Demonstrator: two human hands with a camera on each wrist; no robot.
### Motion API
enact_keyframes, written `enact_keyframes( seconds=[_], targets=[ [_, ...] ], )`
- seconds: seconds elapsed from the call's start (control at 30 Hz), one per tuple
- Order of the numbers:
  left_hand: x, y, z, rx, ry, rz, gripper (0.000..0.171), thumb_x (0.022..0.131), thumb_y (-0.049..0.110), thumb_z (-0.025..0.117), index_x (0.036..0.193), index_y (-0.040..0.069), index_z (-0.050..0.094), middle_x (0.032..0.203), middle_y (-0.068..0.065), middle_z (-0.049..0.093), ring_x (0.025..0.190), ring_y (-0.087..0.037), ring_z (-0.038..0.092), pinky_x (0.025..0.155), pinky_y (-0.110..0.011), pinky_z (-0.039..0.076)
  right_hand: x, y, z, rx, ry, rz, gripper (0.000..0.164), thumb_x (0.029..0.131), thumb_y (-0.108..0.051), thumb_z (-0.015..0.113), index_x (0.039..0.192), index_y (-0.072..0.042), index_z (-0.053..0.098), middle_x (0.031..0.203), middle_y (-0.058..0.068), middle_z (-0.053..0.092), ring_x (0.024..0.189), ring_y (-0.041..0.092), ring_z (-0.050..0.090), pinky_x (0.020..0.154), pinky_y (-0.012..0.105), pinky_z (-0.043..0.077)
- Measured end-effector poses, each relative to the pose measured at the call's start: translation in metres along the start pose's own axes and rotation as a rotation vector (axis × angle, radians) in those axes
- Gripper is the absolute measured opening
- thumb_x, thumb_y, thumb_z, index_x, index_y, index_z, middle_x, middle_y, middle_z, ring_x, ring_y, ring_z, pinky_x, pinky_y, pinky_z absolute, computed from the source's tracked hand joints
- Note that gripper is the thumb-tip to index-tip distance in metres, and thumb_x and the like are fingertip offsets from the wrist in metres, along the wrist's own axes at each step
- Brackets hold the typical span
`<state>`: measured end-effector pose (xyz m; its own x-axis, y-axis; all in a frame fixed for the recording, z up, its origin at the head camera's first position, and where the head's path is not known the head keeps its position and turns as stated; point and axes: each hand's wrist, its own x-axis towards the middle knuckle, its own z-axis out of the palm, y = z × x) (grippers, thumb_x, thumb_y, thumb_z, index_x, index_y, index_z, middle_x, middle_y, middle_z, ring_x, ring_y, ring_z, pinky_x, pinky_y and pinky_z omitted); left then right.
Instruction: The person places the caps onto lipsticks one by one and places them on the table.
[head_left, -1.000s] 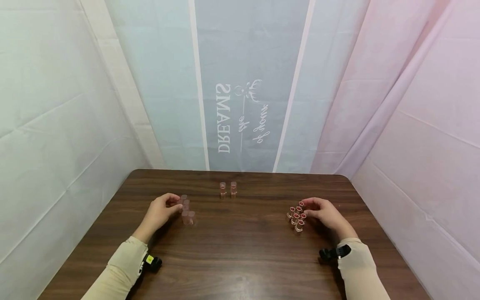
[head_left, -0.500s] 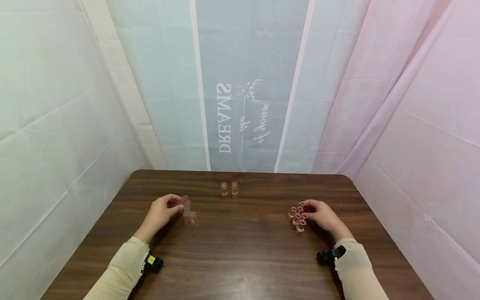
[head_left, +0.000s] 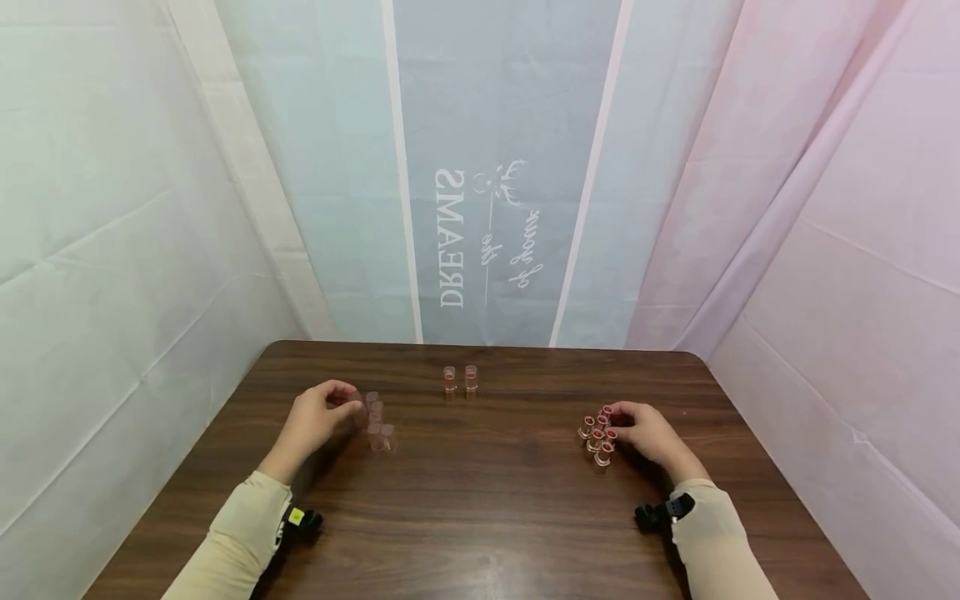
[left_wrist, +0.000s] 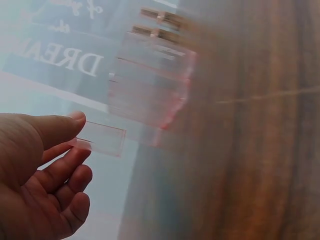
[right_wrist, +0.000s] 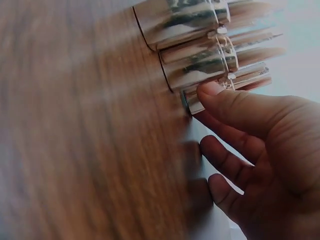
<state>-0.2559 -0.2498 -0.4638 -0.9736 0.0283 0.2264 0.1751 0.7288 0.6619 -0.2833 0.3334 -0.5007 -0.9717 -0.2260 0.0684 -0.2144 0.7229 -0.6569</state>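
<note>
Left wrist view: a clear cap (left_wrist: 106, 139) juts from my left grip (left_wrist: 47, 172), pinched at one end, just beside the other clear caps (head_left: 376, 438) on the surface (head_left: 480, 508). My right grip (right_wrist: 262, 150) pinches a gold tube (right_wrist: 195, 103) at the edge of the gold cluster (right_wrist: 194, 67).

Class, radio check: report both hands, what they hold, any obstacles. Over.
Left hand: pinching clear cap, beside other caps. Right hand: pinching gold tube. Neighbouring tubes may crowd that grip. Two capped tubes stand farther back.

Booth-like setting: white cloth sides (head_left: 112, 250), lettered blue-grey backdrop (head_left: 495, 100), dark wood-grain table (head_left: 480, 492).
</note>
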Motion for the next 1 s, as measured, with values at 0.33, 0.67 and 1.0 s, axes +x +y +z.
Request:
enact_keyframes(
  seconds=[0.33, 0.67, 1.0],
  targets=[
    [-0.001, 0.030, -0.021, -0.064, 0.057, 0.074, 0.032, 0.087, 0.040, 0.069, 0.110, 0.018, 0.065, 0.098, 0.000, 0.067, 0.086, -0.018, 0.062, 0.071, -0.028, 0.050, -0.005, -0.002, -0.011, 0.026, 0.063, 0.033, 0.035, 0.082, -0.038, 0.076, 0.102, -0.011, 0.066, 0.093, 0.003, 0.066, 0.079, 0.013, 0.056, 0.069, 0.025, 0.046],
    [-0.012, 0.064, -0.026, -0.148, 0.013, 0.120, 0.031, 0.086, 0.040, 0.071, 0.108, 0.020, 0.065, 0.098, 0.002, 0.067, 0.080, -0.018, 0.061, 0.067, -0.026, 0.050, -0.009, -0.031, -0.031, 0.002, 0.204, 0.026, 0.039, 0.087, -0.043, 0.069, 0.107, -0.010, 0.064, 0.098, 0.006, 0.067, 0.087, 0.014, 0.059, 0.073, 0.024, 0.047],
    [-0.019, 0.078, -0.008, -0.188, -0.064, 0.124, 0.027, 0.084, 0.043, 0.071, 0.104, 0.025, 0.065, 0.093, 0.006, 0.067, 0.077, -0.017, 0.061, 0.065, -0.027, 0.050, -0.017, -0.121, -0.018, 0.113, 0.291, -0.064, 0.032, 0.086, -0.044, 0.070, 0.101, -0.016, 0.066, 0.091, 0.002, 0.068, 0.082, 0.020, 0.061, 0.069, 0.025, 0.048]
  ],
)
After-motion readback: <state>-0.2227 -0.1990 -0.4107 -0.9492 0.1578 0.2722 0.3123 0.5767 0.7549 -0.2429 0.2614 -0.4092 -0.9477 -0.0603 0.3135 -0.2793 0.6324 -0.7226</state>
